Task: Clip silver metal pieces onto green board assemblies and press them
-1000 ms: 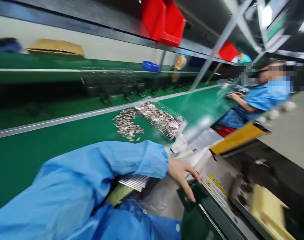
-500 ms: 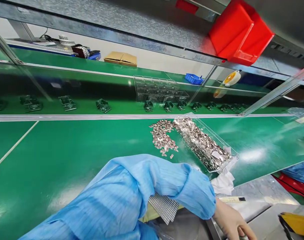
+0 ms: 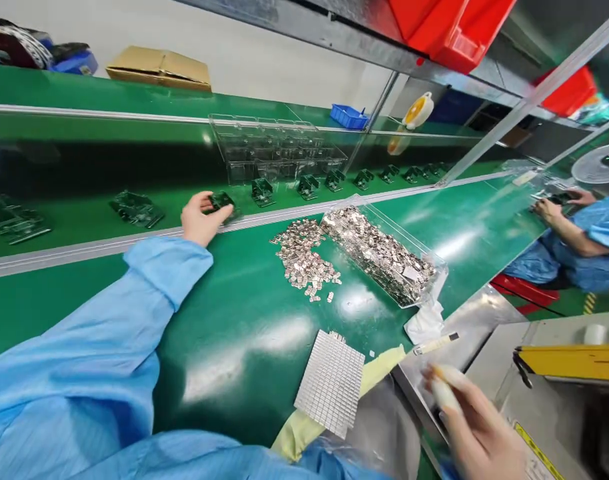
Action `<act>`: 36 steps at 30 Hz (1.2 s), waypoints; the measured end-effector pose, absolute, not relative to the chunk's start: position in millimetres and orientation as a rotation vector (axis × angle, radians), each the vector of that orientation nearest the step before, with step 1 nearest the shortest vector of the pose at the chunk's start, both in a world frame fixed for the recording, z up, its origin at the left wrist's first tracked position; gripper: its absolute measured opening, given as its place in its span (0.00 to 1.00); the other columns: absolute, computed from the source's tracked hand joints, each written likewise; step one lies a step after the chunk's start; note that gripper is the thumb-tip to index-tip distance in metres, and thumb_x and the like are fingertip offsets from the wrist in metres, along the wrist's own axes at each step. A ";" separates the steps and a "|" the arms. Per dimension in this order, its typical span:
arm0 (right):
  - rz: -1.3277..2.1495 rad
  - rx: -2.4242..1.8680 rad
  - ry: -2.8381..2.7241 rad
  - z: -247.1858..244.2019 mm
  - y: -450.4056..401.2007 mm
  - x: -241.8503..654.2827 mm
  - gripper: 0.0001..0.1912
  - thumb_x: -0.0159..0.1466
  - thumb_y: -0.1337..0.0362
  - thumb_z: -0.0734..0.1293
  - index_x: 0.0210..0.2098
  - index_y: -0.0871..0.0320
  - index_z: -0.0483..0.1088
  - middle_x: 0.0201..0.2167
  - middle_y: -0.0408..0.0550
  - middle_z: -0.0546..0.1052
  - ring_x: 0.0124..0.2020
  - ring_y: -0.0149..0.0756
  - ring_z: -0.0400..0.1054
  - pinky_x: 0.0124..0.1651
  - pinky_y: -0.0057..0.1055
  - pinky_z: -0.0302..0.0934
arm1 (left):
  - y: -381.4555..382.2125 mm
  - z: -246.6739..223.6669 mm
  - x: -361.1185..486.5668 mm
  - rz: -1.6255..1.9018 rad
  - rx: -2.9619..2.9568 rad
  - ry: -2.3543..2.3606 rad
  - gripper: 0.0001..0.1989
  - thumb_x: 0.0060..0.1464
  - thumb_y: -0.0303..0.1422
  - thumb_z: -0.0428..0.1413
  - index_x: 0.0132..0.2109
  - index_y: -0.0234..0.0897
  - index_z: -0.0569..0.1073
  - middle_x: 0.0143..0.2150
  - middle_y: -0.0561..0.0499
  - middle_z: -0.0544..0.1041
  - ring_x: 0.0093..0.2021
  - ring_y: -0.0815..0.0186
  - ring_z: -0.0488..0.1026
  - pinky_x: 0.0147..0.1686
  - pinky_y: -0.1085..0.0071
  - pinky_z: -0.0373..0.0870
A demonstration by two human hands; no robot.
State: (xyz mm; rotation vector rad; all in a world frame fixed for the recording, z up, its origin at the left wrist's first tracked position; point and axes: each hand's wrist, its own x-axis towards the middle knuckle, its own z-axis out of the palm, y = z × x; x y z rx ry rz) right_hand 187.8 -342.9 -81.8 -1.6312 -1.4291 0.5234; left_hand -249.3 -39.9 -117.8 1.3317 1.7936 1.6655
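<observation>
My left hand reaches over to the channel behind the metal rail. Thumb and fingers are closed on a small green circuit board, partly hidden by them. At the lower right, my right hand is blurred, with pale covers on its fingertips. Its fingers are drawn together in a pinch, and what lies between them is too smeared to name. Near it a silver sheet of small squares rests at the bench edge, over a pale yellow strip. A heap of small metal pieces lies between the hands.
A clear tray full of metal pieces stands right of the heap. Several circuit boards line the channel beyond the rail. Clear blister trays stand behind. A red bin hangs overhead. At right, a co-worker's hands hold something dark.
My left arm has swung from the lower right to the channel, where the hand grips a circuit board. My right hand has come into view. The camera has turned right, showing a co-worker.
</observation>
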 end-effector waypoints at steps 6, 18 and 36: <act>0.260 -1.494 -2.203 -104.9 -218.5 130.1 0.13 0.65 0.69 0.61 0.46 0.57 0.74 0.39 0.51 0.79 0.37 0.39 0.75 0.41 0.34 0.72 | -9.1 -122.4 -265.5 1.365 1.426 1.936 0.35 0.46 0.36 0.67 0.60 0.29 0.68 0.55 0.37 0.76 0.56 0.54 0.74 0.59 0.58 0.69; -0.143 -1.284 -2.698 -108.8 -227.0 162.8 0.19 0.68 0.76 0.54 0.41 0.62 0.76 0.36 0.57 0.78 0.35 0.42 0.71 0.38 0.37 0.71 | -115.3 -127.4 -337.1 1.636 1.939 2.220 0.40 0.39 0.31 0.68 0.60 0.29 0.65 0.63 0.37 0.65 0.63 0.52 0.63 0.56 0.56 0.71; -0.104 -1.127 -2.576 -122.2 -329.2 187.0 0.14 0.70 0.72 0.57 0.47 0.66 0.72 0.46 0.63 0.78 0.49 0.49 0.71 0.45 0.44 0.73 | -88.0 -116.6 -367.2 0.873 1.185 2.618 0.57 0.31 0.34 0.73 0.68 0.41 0.56 0.58 0.50 0.77 0.61 0.51 0.71 0.61 0.47 0.66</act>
